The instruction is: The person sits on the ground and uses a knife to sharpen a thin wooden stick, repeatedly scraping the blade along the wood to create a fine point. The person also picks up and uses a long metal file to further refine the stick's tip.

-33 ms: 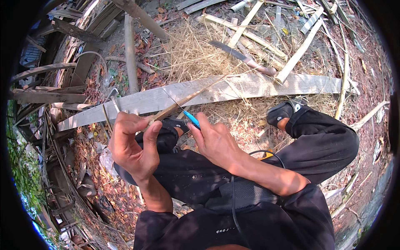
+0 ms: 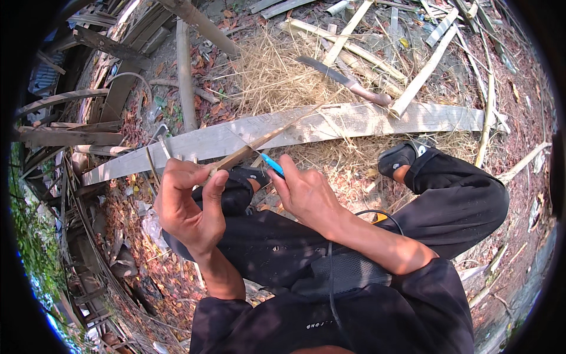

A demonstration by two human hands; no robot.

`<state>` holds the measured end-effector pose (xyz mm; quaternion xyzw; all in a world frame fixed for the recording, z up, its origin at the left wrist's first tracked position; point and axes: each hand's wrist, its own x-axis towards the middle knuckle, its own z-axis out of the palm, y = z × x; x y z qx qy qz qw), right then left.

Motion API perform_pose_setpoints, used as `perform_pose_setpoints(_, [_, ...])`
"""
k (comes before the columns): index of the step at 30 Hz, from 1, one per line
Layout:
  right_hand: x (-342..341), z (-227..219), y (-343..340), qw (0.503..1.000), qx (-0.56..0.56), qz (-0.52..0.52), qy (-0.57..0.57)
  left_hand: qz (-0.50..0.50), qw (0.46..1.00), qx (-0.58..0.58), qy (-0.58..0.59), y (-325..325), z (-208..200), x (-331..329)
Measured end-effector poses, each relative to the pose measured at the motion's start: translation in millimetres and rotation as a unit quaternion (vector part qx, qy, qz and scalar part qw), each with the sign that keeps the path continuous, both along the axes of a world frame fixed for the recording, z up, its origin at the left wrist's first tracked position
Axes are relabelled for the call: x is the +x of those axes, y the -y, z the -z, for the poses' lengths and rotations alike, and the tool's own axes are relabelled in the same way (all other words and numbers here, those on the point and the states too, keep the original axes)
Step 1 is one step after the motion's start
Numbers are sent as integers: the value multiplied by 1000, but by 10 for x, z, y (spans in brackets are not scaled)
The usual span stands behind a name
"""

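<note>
Between thumb and fingers, my left hand (image 2: 191, 206) pinches the near end of a long tapering strip of wood or bamboo (image 2: 243, 154). The strip slants away to the upper right, over a grey plank (image 2: 377, 120). My right hand (image 2: 309, 194) is closed on the blue handle of a thin-bladed knife (image 2: 272, 163). Its blade crosses the strip a little beyond my left fingers; whether it bites into the wood I cannot tell. Beyond the plank lies a machete (image 2: 324, 69) with a dark blade, its wooden handle at the plank's far edge.
A heap of dry straw-like shavings (image 2: 274, 74) lies past the plank. Split bamboo pieces (image 2: 425, 74) are scattered at the upper right. Stacked old boards (image 2: 71, 138) crowd the left side. My black-shod foot (image 2: 396, 160) rests at the right, near the plank, and a black cable (image 2: 331, 277) hangs over my lap.
My right hand and the knife have shifted slightly to the right and toward me along the strip's side. The left hand stays almost still, holding the strip.
</note>
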<state>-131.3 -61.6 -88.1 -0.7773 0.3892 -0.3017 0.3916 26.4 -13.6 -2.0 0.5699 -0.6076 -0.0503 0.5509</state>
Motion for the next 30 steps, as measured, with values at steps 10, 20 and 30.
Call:
perform_pose_setpoints(10, [-68,-217,-35,1000,15,-15,-19,26,997,2,72,-19,-62,-65])
perform_pose_setpoints(20, [-24,-112,-68,999,-38,13,-19,9,992,26,122,-81,-121,-20])
perform_pose_setpoints(30, [48,272,139,990,-15,58,-127,25,986,63,153,54,-358,-63])
